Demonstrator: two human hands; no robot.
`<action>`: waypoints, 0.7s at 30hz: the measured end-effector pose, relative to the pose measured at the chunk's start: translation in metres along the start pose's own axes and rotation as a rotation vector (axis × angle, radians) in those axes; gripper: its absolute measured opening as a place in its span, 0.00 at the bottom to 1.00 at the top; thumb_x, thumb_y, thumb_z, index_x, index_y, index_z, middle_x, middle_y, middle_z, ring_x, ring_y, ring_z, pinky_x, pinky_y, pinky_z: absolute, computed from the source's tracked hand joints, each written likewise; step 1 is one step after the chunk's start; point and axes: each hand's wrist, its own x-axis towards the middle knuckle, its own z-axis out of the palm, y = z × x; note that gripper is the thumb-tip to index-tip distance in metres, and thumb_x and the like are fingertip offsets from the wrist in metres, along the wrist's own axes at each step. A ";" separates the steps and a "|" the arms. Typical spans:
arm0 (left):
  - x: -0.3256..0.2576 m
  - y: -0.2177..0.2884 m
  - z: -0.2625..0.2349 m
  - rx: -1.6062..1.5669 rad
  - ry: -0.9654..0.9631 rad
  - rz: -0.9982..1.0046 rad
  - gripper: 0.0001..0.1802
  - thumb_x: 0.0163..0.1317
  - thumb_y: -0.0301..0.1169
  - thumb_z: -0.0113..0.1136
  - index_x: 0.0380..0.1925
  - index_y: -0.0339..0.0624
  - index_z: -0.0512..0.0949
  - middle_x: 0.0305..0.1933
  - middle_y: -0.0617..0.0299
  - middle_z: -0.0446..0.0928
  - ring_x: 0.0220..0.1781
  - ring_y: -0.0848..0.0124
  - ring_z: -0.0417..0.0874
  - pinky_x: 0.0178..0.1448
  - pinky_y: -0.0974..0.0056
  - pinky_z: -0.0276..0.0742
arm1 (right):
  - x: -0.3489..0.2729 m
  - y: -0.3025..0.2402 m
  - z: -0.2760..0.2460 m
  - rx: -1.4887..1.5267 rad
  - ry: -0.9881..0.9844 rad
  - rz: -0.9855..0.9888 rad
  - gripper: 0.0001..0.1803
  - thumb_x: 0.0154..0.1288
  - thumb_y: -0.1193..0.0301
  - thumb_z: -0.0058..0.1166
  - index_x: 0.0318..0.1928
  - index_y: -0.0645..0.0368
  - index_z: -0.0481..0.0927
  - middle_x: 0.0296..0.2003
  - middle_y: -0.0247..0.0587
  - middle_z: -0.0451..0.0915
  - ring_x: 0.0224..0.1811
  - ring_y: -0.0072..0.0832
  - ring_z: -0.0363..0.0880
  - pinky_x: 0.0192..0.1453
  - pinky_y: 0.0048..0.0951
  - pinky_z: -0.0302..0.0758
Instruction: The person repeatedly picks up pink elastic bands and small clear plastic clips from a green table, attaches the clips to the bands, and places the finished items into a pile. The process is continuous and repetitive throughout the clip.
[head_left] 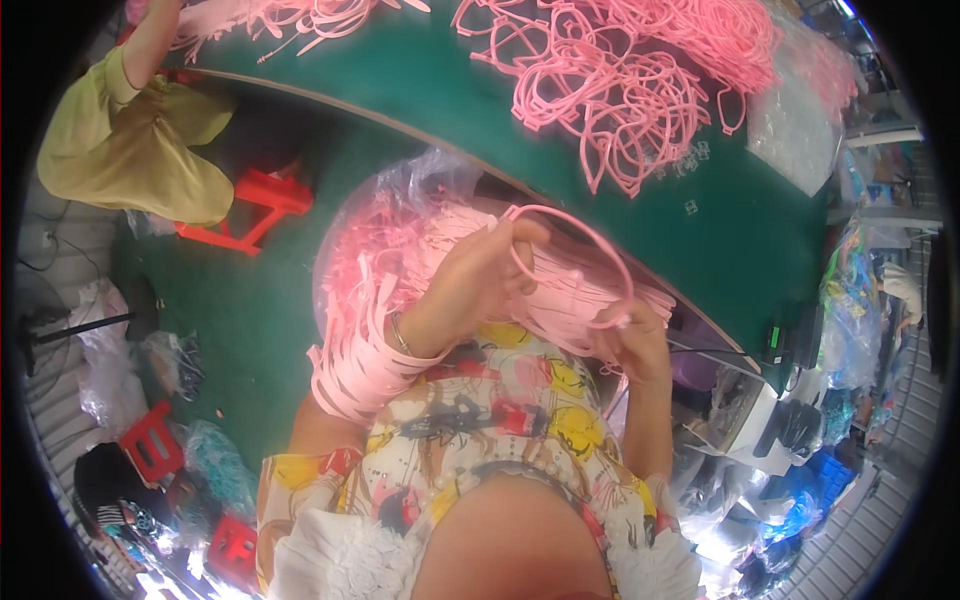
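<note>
Pink plastic strips [350, 360] hang stacked over my left forearm, beside a clear bag of the same strips [400, 230]. My left hand [480, 275] is closed on one end of a thin pink plastic hoop [585, 260]. The hoop arcs rightward, and my right hand [630, 335] pinches its other end, both equally near.

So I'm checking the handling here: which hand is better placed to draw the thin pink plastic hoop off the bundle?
Probably the right hand: its grip pinches the thin pink plastic hoop at the free end. The left hand clamps the bundle of pink strips.
</note>
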 end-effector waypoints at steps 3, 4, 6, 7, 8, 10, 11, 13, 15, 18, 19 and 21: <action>0.001 0.001 -0.003 0.033 0.010 -0.053 0.19 0.72 0.43 0.44 0.38 0.38 0.73 0.25 0.70 0.62 0.26 0.79 0.61 0.35 0.74 0.62 | 0.001 0.011 -0.006 -0.473 0.123 -0.040 0.23 0.59 0.66 0.61 0.51 0.64 0.73 0.43 0.44 0.77 0.45 0.35 0.76 0.53 0.36 0.71; 0.002 -0.002 -0.003 0.064 -0.029 -0.055 0.17 0.72 0.43 0.46 0.37 0.39 0.73 0.24 0.71 0.62 0.25 0.80 0.61 0.33 0.75 0.60 | 0.001 0.013 -0.007 -0.677 0.164 -0.118 0.27 0.57 0.68 0.62 0.56 0.65 0.72 0.48 0.46 0.77 0.52 0.37 0.75 0.58 0.36 0.70; -0.003 -0.012 0.001 0.128 -0.104 -0.063 0.15 0.71 0.41 0.48 0.35 0.41 0.73 0.22 0.72 0.63 0.25 0.82 0.61 0.29 0.75 0.56 | 0.007 -0.014 0.021 -0.883 0.199 -0.376 0.37 0.49 0.71 0.64 0.61 0.65 0.67 0.57 0.49 0.71 0.62 0.41 0.67 0.66 0.37 0.63; -0.006 -0.017 0.012 0.274 0.000 -0.077 0.16 0.72 0.42 0.46 0.34 0.42 0.72 0.23 0.73 0.61 0.25 0.83 0.59 0.28 0.75 0.53 | 0.009 -0.025 0.040 -0.896 0.223 -0.466 0.38 0.47 0.73 0.65 0.61 0.66 0.67 0.57 0.50 0.70 0.62 0.41 0.68 0.65 0.37 0.63; -0.008 -0.021 0.018 0.336 -0.019 -0.064 0.16 0.73 0.42 0.46 0.35 0.42 0.73 0.23 0.73 0.61 0.25 0.83 0.58 0.29 0.75 0.54 | 0.011 -0.029 0.051 -0.908 0.248 -0.557 0.39 0.45 0.74 0.65 0.61 0.66 0.67 0.57 0.51 0.70 0.62 0.42 0.68 0.64 0.37 0.64; -0.008 -0.024 0.028 0.457 -0.059 -0.033 0.16 0.73 0.42 0.45 0.35 0.42 0.73 0.24 0.74 0.61 0.27 0.84 0.58 0.30 0.75 0.55 | 0.021 -0.022 0.057 -0.970 0.291 -0.568 0.38 0.44 0.76 0.65 0.60 0.65 0.68 0.53 0.49 0.72 0.56 0.40 0.71 0.59 0.35 0.67; -0.009 -0.017 0.034 0.595 -0.097 0.011 0.15 0.73 0.42 0.44 0.38 0.42 0.73 0.28 0.73 0.64 0.30 0.82 0.61 0.33 0.74 0.60 | 0.023 -0.021 0.057 -1.002 0.310 -0.574 0.38 0.43 0.78 0.65 0.60 0.65 0.69 0.50 0.48 0.73 0.53 0.40 0.72 0.57 0.35 0.69; -0.009 -0.018 0.039 0.699 -0.068 0.085 0.15 0.73 0.40 0.43 0.41 0.40 0.73 0.30 0.70 0.66 0.33 0.80 0.65 0.37 0.72 0.64 | 0.019 -0.022 0.053 -0.935 0.315 -0.491 0.37 0.43 0.78 0.65 0.59 0.64 0.71 0.43 0.44 0.72 0.45 0.35 0.73 0.49 0.32 0.71; -0.009 -0.018 0.040 0.798 -0.055 0.126 0.16 0.73 0.39 0.43 0.45 0.38 0.73 0.34 0.67 0.69 0.37 0.78 0.68 0.42 0.70 0.66 | 0.020 -0.020 0.049 -0.860 0.319 -0.517 0.34 0.44 0.80 0.63 0.58 0.62 0.73 0.34 0.37 0.70 0.33 0.24 0.69 0.38 0.24 0.71; -0.006 -0.018 0.039 0.912 -0.075 0.146 0.17 0.72 0.37 0.41 0.49 0.35 0.73 0.41 0.63 0.72 0.44 0.74 0.71 0.52 0.67 0.67 | 0.018 -0.013 0.042 -0.690 0.385 -0.496 0.33 0.46 0.81 0.62 0.58 0.63 0.73 0.33 0.34 0.70 0.33 0.21 0.68 0.37 0.22 0.69; -0.005 -0.019 0.038 0.941 -0.069 0.173 0.17 0.72 0.36 0.41 0.48 0.35 0.72 0.42 0.61 0.73 0.45 0.73 0.72 0.53 0.66 0.67 | 0.018 -0.008 0.037 -0.537 0.442 -0.486 0.32 0.47 0.81 0.62 0.58 0.64 0.72 0.33 0.32 0.69 0.32 0.19 0.67 0.36 0.21 0.68; -0.002 -0.019 0.039 0.968 -0.055 0.199 0.16 0.71 0.33 0.42 0.48 0.33 0.72 0.42 0.57 0.74 0.45 0.68 0.74 0.53 0.63 0.69 | 0.013 -0.009 0.032 -0.578 0.408 -0.523 0.32 0.48 0.80 0.63 0.58 0.64 0.72 0.33 0.32 0.68 0.32 0.19 0.67 0.36 0.20 0.68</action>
